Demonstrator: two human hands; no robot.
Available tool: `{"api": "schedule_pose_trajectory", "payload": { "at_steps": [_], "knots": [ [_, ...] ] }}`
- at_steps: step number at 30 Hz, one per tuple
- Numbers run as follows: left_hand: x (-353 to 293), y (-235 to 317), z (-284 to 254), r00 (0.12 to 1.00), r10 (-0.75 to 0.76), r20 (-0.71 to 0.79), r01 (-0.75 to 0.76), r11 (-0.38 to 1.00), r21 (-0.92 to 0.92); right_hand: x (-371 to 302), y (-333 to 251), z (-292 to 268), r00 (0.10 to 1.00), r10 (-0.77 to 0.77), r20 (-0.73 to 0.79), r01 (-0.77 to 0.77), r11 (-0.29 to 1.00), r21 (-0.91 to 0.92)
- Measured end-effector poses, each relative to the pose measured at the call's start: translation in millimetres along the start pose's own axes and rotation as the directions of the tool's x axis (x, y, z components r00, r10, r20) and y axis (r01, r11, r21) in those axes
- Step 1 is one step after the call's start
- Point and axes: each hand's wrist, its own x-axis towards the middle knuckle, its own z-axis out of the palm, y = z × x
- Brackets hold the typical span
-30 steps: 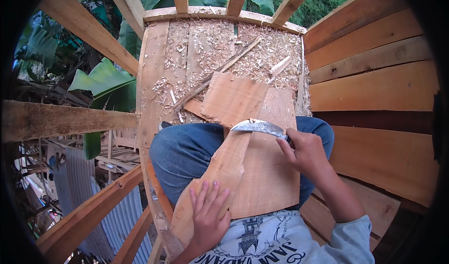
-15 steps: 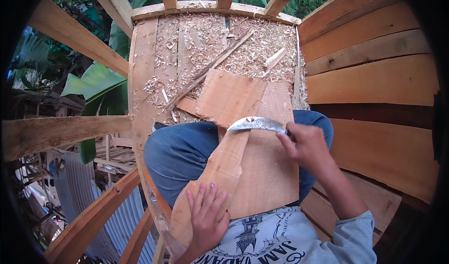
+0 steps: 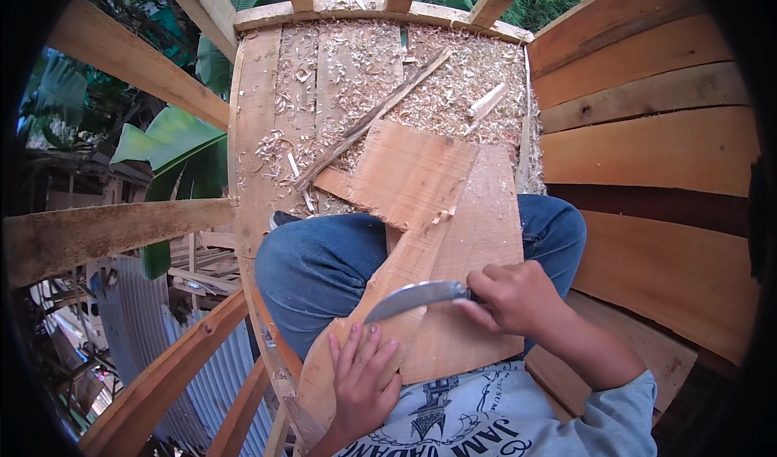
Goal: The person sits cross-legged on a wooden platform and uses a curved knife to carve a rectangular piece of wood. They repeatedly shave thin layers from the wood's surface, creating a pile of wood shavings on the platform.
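Across my lap lies a shaped wooden piece, broad and squared at its far end, narrow at the waist and rounded near me. Under it is a flat wooden board. My left hand lies with fingers stretched out flat on the near rounded part. In my right hand is the dark handle of a curved knife. Its blade reaches left over the shaped piece, with the tip close to my left fingertips. A small curled shaving sits near the waist of the piece.
Shavings cover the plank floor beyond my knees. A long thin stick and a short offcut lie there. Plank walls rise at right; spaced rails stand at left, with corrugated sheets below them.
My right hand has drawn the knife toward me, from the waist of the wooden piece to near my left hand. A curled shaving now shows by the waist. My left hand stays in place.
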Motion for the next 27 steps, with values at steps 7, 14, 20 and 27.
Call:
{"api": "schedule_pose_trajectory", "payload": {
  "at_steps": [7, 14, 20, 27],
  "knots": [
    [-1, 0, 0, 1.000, -0.008, 0.012, 0.008, 1.000, 0.003, 6, 20, 8, 0.951, 0.253, -0.177, -0.243, 0.967, 0.077],
    [0, 1, -1, 1.000, 0.001, 0.016, -0.001, 1.000, 0.024, 15, 46, 3, 0.937, 0.277, -0.214, -0.261, 0.960, 0.099],
    [-2, 2, -2, 1.000, -0.009, 0.012, 0.008, 1.000, 0.013, 19, 55, 2, 0.894, 0.391, -0.217, -0.341, 0.910, 0.235],
    [-8, -3, -3, 1.000, -0.014, -0.021, 0.015, 1.000, 0.014, 11, 50, -25, 0.769, 0.578, -0.274, -0.496, 0.809, 0.316]
  ]
}}
